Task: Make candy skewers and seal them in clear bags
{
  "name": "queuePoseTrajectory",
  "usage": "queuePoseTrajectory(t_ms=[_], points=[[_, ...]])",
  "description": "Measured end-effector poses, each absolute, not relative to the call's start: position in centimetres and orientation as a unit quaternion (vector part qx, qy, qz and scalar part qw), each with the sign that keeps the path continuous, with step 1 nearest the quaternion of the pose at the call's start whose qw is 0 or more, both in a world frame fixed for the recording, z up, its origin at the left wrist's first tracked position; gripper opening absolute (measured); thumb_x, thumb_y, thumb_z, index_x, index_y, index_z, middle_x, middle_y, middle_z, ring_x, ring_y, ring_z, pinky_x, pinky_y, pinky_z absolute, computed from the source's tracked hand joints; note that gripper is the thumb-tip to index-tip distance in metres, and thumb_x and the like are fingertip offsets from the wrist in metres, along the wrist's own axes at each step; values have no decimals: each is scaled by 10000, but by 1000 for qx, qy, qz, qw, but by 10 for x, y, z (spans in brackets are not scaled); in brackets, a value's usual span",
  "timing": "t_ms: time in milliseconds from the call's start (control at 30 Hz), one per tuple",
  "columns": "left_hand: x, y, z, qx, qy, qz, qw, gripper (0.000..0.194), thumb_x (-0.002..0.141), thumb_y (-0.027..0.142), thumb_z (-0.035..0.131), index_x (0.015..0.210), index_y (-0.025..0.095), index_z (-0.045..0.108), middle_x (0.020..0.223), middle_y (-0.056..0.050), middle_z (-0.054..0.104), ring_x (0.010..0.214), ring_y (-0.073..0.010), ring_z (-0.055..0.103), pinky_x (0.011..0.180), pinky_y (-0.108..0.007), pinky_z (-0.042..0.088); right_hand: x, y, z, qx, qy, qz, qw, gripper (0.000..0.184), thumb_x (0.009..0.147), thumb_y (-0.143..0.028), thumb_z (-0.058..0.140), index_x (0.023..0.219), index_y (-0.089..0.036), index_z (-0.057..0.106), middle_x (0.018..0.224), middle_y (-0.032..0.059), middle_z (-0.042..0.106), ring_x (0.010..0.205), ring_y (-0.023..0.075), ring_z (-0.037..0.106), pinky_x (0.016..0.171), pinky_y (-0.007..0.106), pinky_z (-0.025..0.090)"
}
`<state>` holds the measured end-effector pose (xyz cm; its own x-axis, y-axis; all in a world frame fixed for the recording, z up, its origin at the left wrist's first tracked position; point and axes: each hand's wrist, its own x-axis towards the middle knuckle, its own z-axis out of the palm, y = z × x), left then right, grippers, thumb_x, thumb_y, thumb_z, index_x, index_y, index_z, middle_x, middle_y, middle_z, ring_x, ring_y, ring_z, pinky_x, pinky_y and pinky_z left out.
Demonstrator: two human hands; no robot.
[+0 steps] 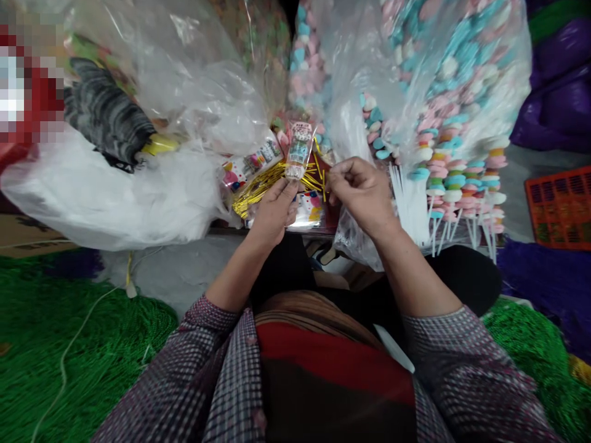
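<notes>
My left hand (276, 211) pinches the bottom end of a small clear printed candy bag (299, 147), which stands up from my fingers. To its right, my right hand (362, 194) is closed, thumb against fingertips, with a thin gold twist tie (324, 186) at the tips. Under and behind my hands lies a loose pile of gold twist ties (258, 189). Flat printed plastic bags (310, 210) lie at the table's near edge, partly covered by my left hand.
Marshmallow skewers on white sticks (455, 175) stand at the right, beside a bundle of white sticks (409, 206). Large clear bags of pink and blue marshmallows (455, 61) fill the back right. A white plastic bag (152, 197) and a grey striped sleeve (108, 111) are at the left.
</notes>
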<state>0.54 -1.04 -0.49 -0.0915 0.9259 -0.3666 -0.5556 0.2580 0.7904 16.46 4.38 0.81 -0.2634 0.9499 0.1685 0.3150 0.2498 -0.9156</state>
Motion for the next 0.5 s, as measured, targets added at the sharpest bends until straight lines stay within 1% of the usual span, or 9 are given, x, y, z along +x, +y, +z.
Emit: queuePoseTrajectory(t_ms=[67, 133, 233, 300, 400, 467, 500], points=[[10, -8, -6, 221, 475, 571, 632, 185, 923, 269, 675, 788, 187, 577, 550, 95, 399, 396, -22, 264, 366, -166, 150, 161, 32, 13, -445, -725, 370, 373, 82, 899, -239, 598, 819, -223, 607, 724, -24, 649, 643, 120, 598, 635, 272, 496], [15, -8, -7, 243, 497, 561, 616, 220, 906, 239, 671, 750, 193, 524, 570, 93, 386, 415, -24, 290, 383, -163, 165, 157, 24, 13, -441, -760, 321, 354, 81, 864, -187, 579, 792, -213, 607, 720, -20, 651, 660, 122, 601, 652, 268, 483], [21, -9, -11, 278, 522, 546, 593, 286, 911, 221, 640, 699, 198, 449, 583, 88, 359, 453, -33, 319, 421, -160, 230, 153, 20, 10, -457, -784, 246, 340, 90, 831, -164, 576, 757, -211, 596, 707, -9, 654, 653, 129, 601, 649, 268, 467], [23, -10, -15, 305, 521, 544, 582, 266, 942, 249, 600, 716, 198, 470, 611, 79, 393, 487, -41, 343, 457, -163, 287, 152, 19, 8, -474, -784, 216, 337, 86, 832, -176, 590, 757, -215, 602, 698, -4, 657, 637, 133, 595, 636, 271, 464], [25, -11, -19, 336, 511, 562, 558, 242, 973, 301, 588, 762, 197, 535, 675, 57, 478, 561, -52, 416, 524, -169, 359, 154, 18, 8, -484, -775, 212, 347, 85, 854, -201, 609, 772, -215, 625, 699, 0, 665, 629, 137, 595, 639, 279, 471], [26, -11, -16, 320, 501, 580, 557, 265, 978, 320, 601, 754, 194, 537, 659, 56, 474, 544, -48, 408, 509, -171, 339, 156, 16, 10, -479, -758, 249, 365, 103, 879, -232, 621, 780, -210, 643, 728, 4, 681, 659, 138, 611, 673, 285, 487], [27, -11, -13, 303, 493, 582, 571, 289, 979, 336, 607, 741, 193, 528, 627, 63, 447, 504, -42, 372, 479, -172, 304, 157, 14, 11, -476, -742, 284, 376, 123, 892, -259, 630, 781, -208, 650, 740, 4, 687, 675, 138, 617, 687, 286, 494]])
